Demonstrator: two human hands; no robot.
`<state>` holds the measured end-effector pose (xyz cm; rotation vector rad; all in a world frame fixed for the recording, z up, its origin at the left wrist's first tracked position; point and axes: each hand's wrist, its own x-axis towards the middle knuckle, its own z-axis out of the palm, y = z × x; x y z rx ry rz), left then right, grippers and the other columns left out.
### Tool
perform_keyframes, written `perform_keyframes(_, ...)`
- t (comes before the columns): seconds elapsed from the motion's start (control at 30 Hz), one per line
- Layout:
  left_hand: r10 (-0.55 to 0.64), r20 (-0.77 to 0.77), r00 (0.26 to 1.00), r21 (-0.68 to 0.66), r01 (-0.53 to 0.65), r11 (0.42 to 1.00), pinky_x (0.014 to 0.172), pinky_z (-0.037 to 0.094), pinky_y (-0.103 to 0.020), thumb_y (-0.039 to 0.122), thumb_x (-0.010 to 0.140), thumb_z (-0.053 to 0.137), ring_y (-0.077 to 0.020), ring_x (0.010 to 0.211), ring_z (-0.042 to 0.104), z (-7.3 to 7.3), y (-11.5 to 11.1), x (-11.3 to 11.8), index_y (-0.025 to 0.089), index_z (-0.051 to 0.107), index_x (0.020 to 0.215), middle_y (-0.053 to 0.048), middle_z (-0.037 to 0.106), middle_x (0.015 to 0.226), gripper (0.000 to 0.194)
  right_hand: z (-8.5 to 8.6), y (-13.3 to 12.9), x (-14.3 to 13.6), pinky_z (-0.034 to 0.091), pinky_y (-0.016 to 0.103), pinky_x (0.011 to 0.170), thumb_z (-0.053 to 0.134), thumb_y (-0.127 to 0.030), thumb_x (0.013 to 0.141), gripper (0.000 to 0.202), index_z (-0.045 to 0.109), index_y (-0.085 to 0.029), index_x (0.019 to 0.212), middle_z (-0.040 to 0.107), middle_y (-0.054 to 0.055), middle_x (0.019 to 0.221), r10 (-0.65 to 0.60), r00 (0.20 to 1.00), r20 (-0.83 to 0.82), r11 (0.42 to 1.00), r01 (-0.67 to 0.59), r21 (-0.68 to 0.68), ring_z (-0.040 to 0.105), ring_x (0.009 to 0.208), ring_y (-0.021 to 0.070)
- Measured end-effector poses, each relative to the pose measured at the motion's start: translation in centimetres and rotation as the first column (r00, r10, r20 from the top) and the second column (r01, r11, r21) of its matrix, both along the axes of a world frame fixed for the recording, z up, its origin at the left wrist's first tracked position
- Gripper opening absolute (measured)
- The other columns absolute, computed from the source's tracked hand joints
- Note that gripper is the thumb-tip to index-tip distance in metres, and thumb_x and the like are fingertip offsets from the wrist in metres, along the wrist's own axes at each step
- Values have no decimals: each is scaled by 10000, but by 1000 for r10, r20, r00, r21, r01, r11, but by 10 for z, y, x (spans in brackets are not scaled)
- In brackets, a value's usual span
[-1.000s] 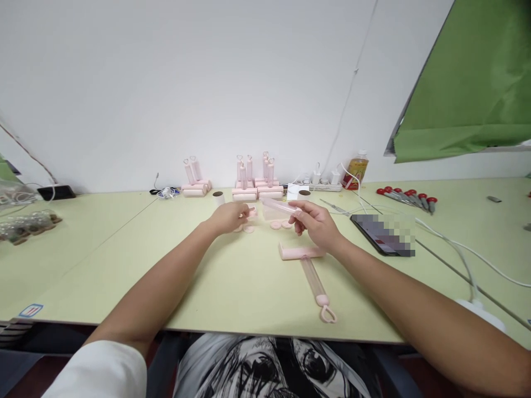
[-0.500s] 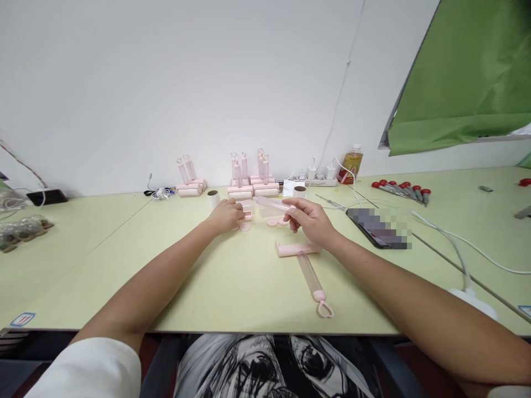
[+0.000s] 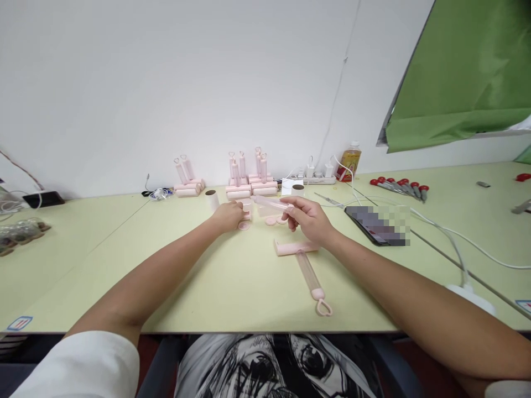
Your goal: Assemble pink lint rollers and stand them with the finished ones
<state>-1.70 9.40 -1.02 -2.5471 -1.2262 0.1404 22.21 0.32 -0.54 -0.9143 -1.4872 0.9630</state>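
Partly within right grip (image 3: 310, 220): clear tube (image 3: 269, 203)

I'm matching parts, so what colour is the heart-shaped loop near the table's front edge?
The heart-shaped loop is pale pink, best seen in the head view.

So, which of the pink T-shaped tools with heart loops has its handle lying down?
The pink T-shaped plastic tool nearest the front edge of the pale green table; the others, before the white wall, have upright handles.

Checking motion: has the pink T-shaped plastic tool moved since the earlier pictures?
No: the tool kept its place relative to the pale green table's front edge.
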Motion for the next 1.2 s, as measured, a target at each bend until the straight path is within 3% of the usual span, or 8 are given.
perform_keyframes(0.13,-14,97,995,-12,15,1000,665,437,-299,225,831,472,-201,867,612,15,5,3,189,705,879,-77,619,1104,240,2,-1,0,442,254,459,574,-317,788,326,622,-144,1060,627,-5,671,-8,1000,4,1000,8,3,523,473,99)
perform_keyframes(0.27,32,279,960,39,-45,998,829,449,-317,207,870,375,-224,1072,563,27,23,10,181,621,1133,-87,570,1228,361,1,-1,0,443,254,457,576,-334,796,326,622,-148,1060,624,-5,674,-11,1000,-6,1000,11,13,521,472,97)
perform_keyframes(0.37,134,263,955,-44,-127,991,923,422,-372,351,911,364,-271,1171,498,23,38,13,170,508,1278,-120,525,1299,434,0,0,1,440,253,454,578,-342,801,325,623,-149,1059,625,-2,675,-15,1000,-20,1000,15,15,523,475,99)
perform_keyframes(0.5,190,212,959,-124,-167,978,909,419,-435,554,895,344,-330,1160,500,6,45,12,169,432,1337,-156,528,1298,592,1,1,2,443,256,454,582,-349,799,334,622,-146,1061,625,-1,677,-17,999,-34,1000,18,25,526,481,102)
perform_keyframes(0.77,215,226,950,-153,-184,971,961,360,-450,631,897,229,-333,1259,427,-7,28,5,172,266,1447,-174,463,1385,718,1,2,1,439,243,448,586,-335,788,346,616,-149,1078,627,-7,674,-16,1000,-27,999,17,32,521,473,95)
perform_keyframes(1.03,135,309,941,-114,-105,988,952,366,-463,488,963,197,-312,1225,463,-8,17,2,191,332,1416,-159,492,1338,558,2,0,0,441,246,449,591,-335,780,343,619,-149,1066,622,-7,663,-26,999,-20,1000,26,13,518,474,98)
perform_keyframes(1.1,108,404,909,-53,-95,994,955,379,-434,439,976,198,-283,1213,473,0,13,0,178,369,1389,-149,509,1326,517,2,1,1,441,242,452,585,-319,782,332,619,-152,1067,624,-6,668,-28,1000,-8,1000,28,9,515,478,97)
perform_keyframes(1.2,-33,623,782,144,-73,987,980,379,-366,354,996,144,-221,1211,473,15,-6,0,131,410,1341,-148,529,1307,490,1,2,2,433,234,452,571,-293,786,325,619,-153,1074,620,-7,673,-27,999,43,999,27,-18,507,475,93)
